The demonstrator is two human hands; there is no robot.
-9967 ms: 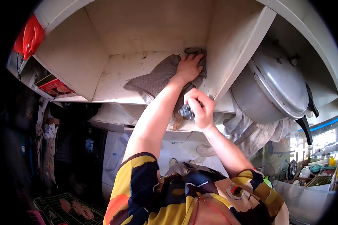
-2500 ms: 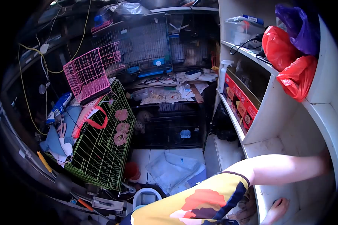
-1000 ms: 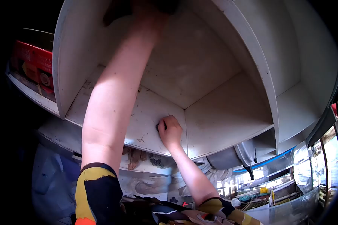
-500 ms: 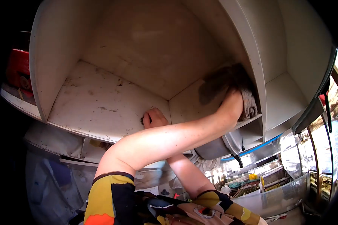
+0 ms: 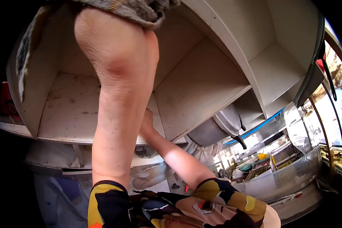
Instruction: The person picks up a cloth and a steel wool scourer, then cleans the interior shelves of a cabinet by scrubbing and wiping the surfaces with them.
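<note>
Large and close to the camera, my left hand is raised in front of the shelf compartment, closed on a grey-brown cloth. The cloth covers my fingers and hangs down at the left. Lower down, my right hand is at the compartment floor, mostly behind my left forearm; its fingers are hidden. Dark smudges and specks mark the off-white shelf floor.
Right of the compartment are a divider and another shelf section. A metal pot with black handles sits below, beside pale crumpled fabric. A clear bin stands at the lower right, and a red box at the far left.
My left hand has swung with the cloth from the compartment's right wall up and left, close to the camera. My right hand stays low, now mostly covered by my left forearm.
</note>
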